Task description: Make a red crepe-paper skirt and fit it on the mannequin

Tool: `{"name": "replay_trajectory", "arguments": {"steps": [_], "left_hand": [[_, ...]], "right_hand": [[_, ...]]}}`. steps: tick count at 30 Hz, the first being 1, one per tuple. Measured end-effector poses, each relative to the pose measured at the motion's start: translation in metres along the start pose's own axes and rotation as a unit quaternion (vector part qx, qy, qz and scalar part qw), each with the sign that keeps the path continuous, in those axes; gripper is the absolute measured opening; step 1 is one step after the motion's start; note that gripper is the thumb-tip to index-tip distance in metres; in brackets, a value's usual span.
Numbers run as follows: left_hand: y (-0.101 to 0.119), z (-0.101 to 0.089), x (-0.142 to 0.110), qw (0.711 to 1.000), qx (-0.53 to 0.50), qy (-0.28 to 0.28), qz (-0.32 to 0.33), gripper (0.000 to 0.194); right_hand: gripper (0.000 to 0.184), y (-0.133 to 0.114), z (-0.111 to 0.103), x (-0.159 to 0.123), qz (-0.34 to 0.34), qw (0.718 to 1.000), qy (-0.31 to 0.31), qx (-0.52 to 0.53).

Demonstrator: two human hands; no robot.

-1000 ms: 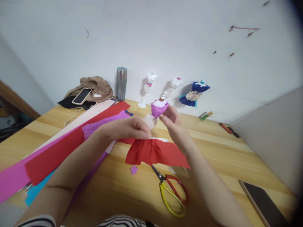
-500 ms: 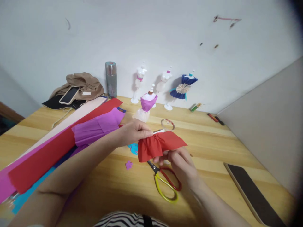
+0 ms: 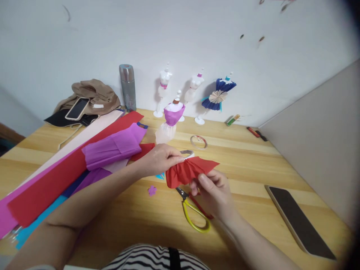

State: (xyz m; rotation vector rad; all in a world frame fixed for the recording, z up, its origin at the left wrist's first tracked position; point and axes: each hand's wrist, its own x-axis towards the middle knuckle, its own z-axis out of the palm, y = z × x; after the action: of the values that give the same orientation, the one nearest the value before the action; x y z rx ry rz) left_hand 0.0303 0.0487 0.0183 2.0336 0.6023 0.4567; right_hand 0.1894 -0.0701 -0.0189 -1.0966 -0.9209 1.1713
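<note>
A gathered piece of red crepe paper (image 3: 182, 175) is held up over the table, with a white and grey curved band (image 3: 188, 153) along its top edge. My left hand (image 3: 163, 159) is closed, pinching the band and the top of the folds between thumb and fingers. At the lower right edge, my right hand (image 3: 215, 191) grips the paper, thumb in front and fingers partly behind. Scissors (image 3: 194, 215) with yellow and red handles lie below, partly hidden by my right hand. A purple paper flower (image 3: 152, 190) lies to their left, near a blue paper scrap (image 3: 160, 176).
Crepe paper strips (image 3: 56, 180) and a purple paper piece (image 3: 112, 148) cover the left side. Behind stand several small mannequins (image 3: 173, 112), one in a blue dress (image 3: 219, 95), and a flask (image 3: 128, 88). A ring (image 3: 198, 141) and a large phone (image 3: 299, 221) lie rightward.
My right thumb has come round to the front of the red paper. The paper has tilted, showing more of the curved band. The view has shifted slightly.
</note>
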Motion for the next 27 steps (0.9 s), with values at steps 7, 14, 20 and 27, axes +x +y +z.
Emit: {"name": "replay_trajectory", "arguments": {"steps": [7, 14, 20, 27], "left_hand": [[-0.003, 0.000, 0.001, 1.000, 0.011, 0.019, -0.004, 0.038], [-0.005, 0.003, 0.001, 1.000, 0.004, 0.025, -0.002, 0.039], [-0.005, 0.005, 0.002, 1.000, 0.024, 0.021, 0.000, 0.038], [-0.003, 0.004, 0.002, 1.000, 0.024, 0.020, -0.001, 0.039]], "right_hand": [[0.030, -0.006, -0.002, -0.003, 0.008, 0.999, -0.033, -0.023], [0.044, -0.001, 0.001, -0.003, -0.057, 0.972, -0.035, -0.225], [0.047, 0.005, 0.001, -0.006, -0.066, 0.969, -0.036, -0.235], [0.046, 0.004, 0.003, -0.002, -0.045, 0.969, -0.066, -0.233]]}}
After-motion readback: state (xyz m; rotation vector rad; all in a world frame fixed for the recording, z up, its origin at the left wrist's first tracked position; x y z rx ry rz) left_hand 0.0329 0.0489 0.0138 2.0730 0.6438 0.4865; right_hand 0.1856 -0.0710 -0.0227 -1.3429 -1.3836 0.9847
